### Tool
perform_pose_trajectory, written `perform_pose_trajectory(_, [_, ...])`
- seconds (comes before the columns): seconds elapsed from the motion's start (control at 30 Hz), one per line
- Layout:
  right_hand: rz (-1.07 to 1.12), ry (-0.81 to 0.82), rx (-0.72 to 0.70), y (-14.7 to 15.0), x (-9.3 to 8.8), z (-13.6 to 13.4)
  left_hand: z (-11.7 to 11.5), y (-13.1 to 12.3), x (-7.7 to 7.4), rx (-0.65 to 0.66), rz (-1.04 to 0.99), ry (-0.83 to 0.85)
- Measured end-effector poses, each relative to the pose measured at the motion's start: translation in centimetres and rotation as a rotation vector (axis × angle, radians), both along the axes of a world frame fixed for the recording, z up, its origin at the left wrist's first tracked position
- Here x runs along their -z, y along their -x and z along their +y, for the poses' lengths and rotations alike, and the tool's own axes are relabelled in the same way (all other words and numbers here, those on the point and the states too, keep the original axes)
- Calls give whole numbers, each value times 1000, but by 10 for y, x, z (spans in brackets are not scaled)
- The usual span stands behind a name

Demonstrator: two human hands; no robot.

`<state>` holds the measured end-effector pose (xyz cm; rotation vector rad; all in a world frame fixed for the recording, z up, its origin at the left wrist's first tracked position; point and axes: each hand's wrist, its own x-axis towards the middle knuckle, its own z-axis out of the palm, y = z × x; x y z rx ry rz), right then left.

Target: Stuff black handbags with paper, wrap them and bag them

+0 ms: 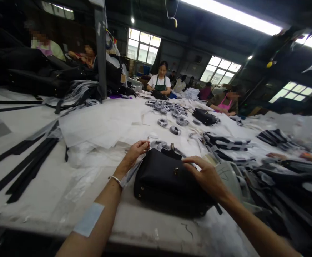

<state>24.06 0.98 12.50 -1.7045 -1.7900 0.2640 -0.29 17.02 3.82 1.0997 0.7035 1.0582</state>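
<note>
A black handbag [161, 178] with small gold studs and a gold clasp lies flat on the white worktable [24, 125] in front of me. My left hand [136, 151] is at the bag's upper left corner, its fingers curled in a pinch on a grey wrapped strap there. My right hand [206, 175] rests on the bag's right side, fingers bent over its top face and thumb pointing left toward the clasp. A bracelet circles my left wrist and a pale patch sits on my left forearm.
Coiled grey wrapped straps [172, 117] lie scattered beyond the bag. Another black bag [204, 116] sits farther back. Black strips [24, 164] lie at left, wrapped bags and plastic [284, 178] pile up at right. Several people work at the far end.
</note>
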Motion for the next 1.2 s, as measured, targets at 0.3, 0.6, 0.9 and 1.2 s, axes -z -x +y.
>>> perform_pose_trajectory(0.3, [111, 299, -134, 24, 24, -17, -27, 9, -23, 51, 338, -299])
perform_pose_trajectory(0.6, [-96, 339, -561, 6, 11, 4, -152, 8, -54, 184, 911, -995])
perform_pose_trajectory(0.9, [-396, 194, -690, 12, -9, 3, -159, -2, -22, 38, 1221, -1250])
perform_pose_trajectory(1.2, [-418, -29, -543, 29, 40, -86, -214, 15, -39, 140, 1049, -1259])
